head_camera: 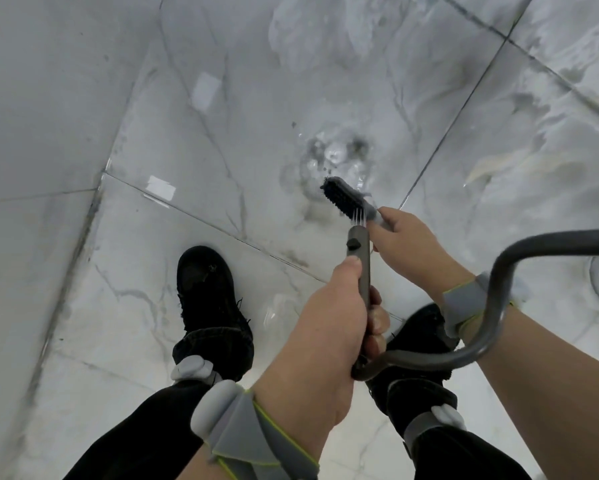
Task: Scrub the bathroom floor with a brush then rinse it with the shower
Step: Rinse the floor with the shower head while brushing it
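Showing the rinse step, head view only: left hand point(329, 327) wraps its grip round the handle of the grey shower wand point(359, 268), thumb laid along the top just below a small dark button, nozzle aimed forward and down. Thin water jets point(359, 219) leave the nozzle tip and strike the brush point(343, 199), which the right hand point(408, 244) pinches by its grey handle, fingers curled round it, w/ black bristles turned toward the spray. Brush is held in the air above the floor, not touching the tiles. Grey hose point(492, 285) loops from the wand's base, passes over the right wrist and runs off frame right. Bathroom floor point(221, 140), pale marble-look tile w/ dark grout lines, is wet; water pools and ripples just beyond the brush head, and a murky streak lies on the tile at right. Two black shoes point(206, 289) stand at the near edge; grey bands sit on wrists and ankles. Judgement: scrubbing seems finished and the brush is being washed off, so floor rinse is prob. partly done. Next move calls for tilting the wand past the brush onto the tiles, esp. the streaked area at right, keeping the hose clear of the right arm.
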A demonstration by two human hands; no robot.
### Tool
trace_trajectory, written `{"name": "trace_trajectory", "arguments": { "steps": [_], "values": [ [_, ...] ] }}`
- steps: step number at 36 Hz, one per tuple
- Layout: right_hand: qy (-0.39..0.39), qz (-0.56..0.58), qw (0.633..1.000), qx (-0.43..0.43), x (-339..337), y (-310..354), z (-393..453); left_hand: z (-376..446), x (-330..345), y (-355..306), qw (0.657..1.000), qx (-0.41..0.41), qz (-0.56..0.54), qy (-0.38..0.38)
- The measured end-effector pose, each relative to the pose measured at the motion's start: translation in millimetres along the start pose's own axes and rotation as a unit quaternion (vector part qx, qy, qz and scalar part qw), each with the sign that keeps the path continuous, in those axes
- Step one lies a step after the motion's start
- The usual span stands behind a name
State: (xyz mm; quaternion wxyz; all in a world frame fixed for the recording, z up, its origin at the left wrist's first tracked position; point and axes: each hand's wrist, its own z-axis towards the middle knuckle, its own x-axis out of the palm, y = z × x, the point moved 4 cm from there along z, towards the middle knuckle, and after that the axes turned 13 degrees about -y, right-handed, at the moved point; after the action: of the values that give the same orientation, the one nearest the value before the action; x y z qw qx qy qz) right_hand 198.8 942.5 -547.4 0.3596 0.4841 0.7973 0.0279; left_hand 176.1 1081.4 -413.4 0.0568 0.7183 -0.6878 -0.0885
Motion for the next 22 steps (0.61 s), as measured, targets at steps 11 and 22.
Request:
{"name": "trace_trajectory", "arguments": {
  "steps": [11, 22],
  "values": [
    [-0.071, -0.174, 0.981, -0.054, -5.1, 1.2, 8.3, 1.2, -2.7, -4.3, 0.999, -0.016, -0.029, -0.013],
    [-0.106, -0.279, 0.953, -0.048, -7.7, -21.2, 25.7, 0.5, 4.8, -0.9, 0.999, -0.018, -0.046, -0.007]
  ]
}}
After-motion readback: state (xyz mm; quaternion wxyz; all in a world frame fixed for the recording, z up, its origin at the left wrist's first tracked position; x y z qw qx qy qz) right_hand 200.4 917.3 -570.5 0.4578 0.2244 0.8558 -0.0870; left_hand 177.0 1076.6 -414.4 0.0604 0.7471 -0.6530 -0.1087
